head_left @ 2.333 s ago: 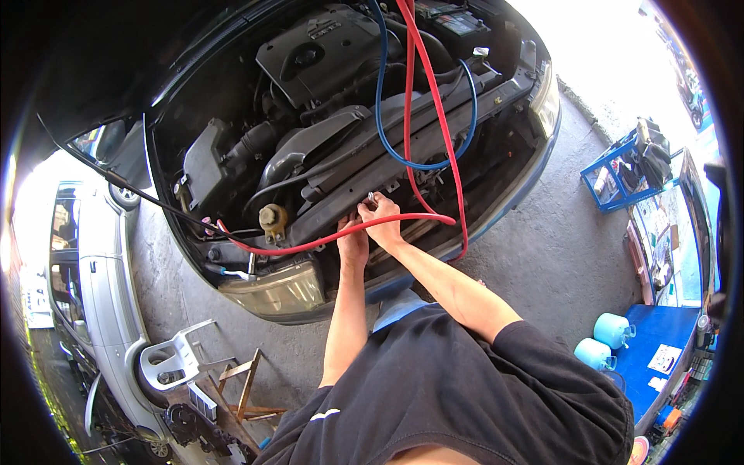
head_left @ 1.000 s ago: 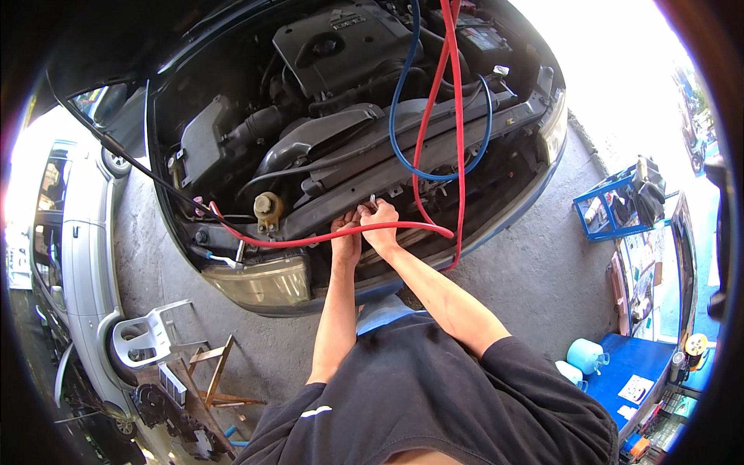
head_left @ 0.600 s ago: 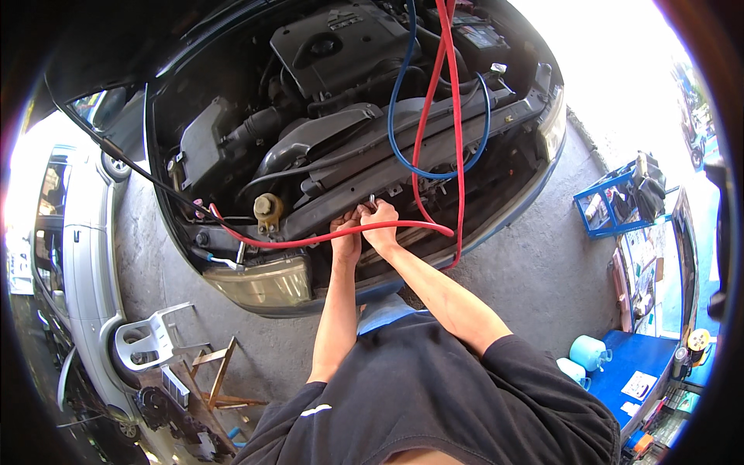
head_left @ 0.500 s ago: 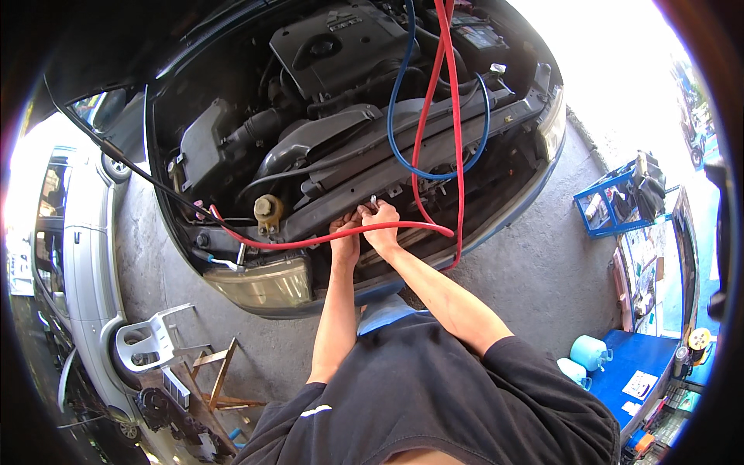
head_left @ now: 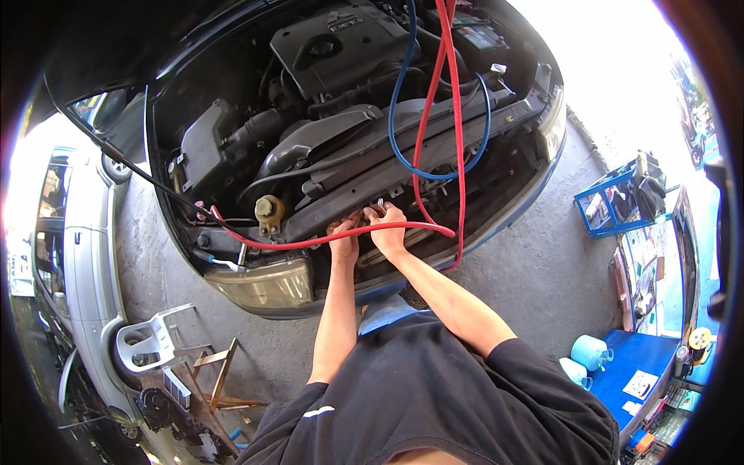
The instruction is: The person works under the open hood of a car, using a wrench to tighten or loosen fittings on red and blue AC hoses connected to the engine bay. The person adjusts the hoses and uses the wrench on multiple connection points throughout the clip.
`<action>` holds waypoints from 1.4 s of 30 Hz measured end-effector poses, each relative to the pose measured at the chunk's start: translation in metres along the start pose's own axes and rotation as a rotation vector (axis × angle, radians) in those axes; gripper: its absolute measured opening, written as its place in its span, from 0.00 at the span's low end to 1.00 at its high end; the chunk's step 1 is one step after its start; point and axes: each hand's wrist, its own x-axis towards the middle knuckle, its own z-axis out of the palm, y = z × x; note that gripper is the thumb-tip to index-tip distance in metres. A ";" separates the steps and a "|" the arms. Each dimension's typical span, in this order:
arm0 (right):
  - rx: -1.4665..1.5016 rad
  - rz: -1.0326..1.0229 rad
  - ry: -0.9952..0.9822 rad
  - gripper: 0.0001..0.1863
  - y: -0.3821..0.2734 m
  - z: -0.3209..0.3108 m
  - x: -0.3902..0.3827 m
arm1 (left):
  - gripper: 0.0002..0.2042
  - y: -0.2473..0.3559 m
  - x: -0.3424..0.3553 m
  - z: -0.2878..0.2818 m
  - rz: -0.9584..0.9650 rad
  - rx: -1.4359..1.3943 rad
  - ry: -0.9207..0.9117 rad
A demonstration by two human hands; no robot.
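Hands at radiator support bar (head_left: 325, 211), frame centre.
Right hand (head_left: 389, 239) pinches small silvery part (head_left: 380, 203), centre; left hand (head_left: 344, 249) curled, grip can't tell. Best pinch steadily, red hose (head_left: 291, 246) clear.

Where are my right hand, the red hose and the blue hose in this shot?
Right hand (head_left: 387, 235): head view, on the back of the hand.
Red hose (head_left: 288, 245): head view, on the stretch running sideways.
Blue hose (head_left: 439, 176): head view, on the bottom of its loop.
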 end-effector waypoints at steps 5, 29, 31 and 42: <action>-0.050 -0.085 0.007 0.09 0.027 -0.016 -0.004 | 0.15 -0.002 -0.007 0.023 0.079 0.080 0.146; -0.160 0.008 -0.004 0.10 0.044 -0.048 -0.029 | 0.27 0.000 -0.056 0.044 0.020 -0.278 0.208; -0.156 -0.013 0.014 0.09 0.050 -0.047 -0.028 | 0.24 -0.002 -0.061 0.039 -0.018 -0.322 0.224; -0.168 0.005 -0.162 0.10 0.047 -0.073 -0.045 | 0.06 0.011 -0.088 0.036 -0.171 -0.228 0.419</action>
